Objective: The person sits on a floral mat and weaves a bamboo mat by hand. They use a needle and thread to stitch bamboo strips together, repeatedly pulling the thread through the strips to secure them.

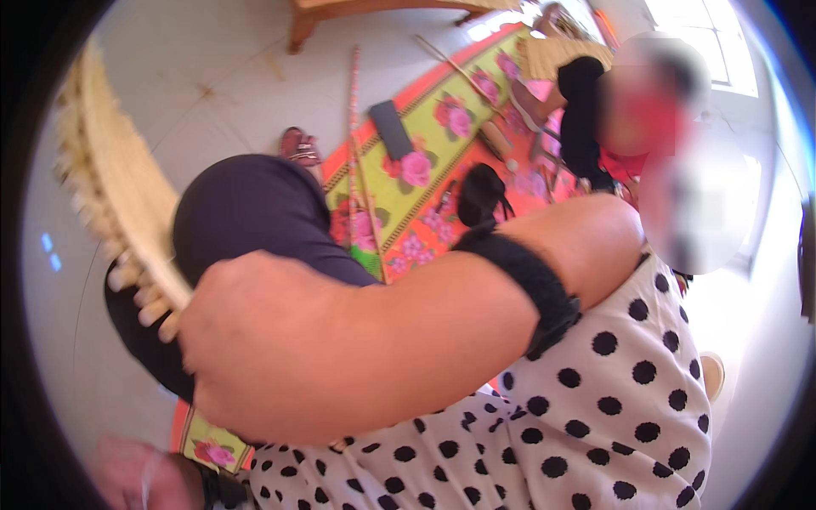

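My right forearm, with a black band round it, reaches across my polka-dot garment. My right hand (246, 340) is closed at the lower end of a long straw-coloured woven piece (127, 161), and its fingertips are hidden. This piece curves up the left side, with a row of knobbly pale ends along its outer edge. Low at the left, my left hand (144, 476) is smeared by motion, with a dark band at the wrist. A thin whitish strand (146, 480) shows against it; I cannot tell how the fingers are set.
A dark-clad knee (255, 208) rises beside the woven piece. Beyond lies a flowered mat (459, 119) with thin sticks (354, 127), a dark flat block (391, 130) and a wooden-looking tool (497, 140). Another person (586, 119) sits at the right; wooden furniture (374, 8) stands behind.
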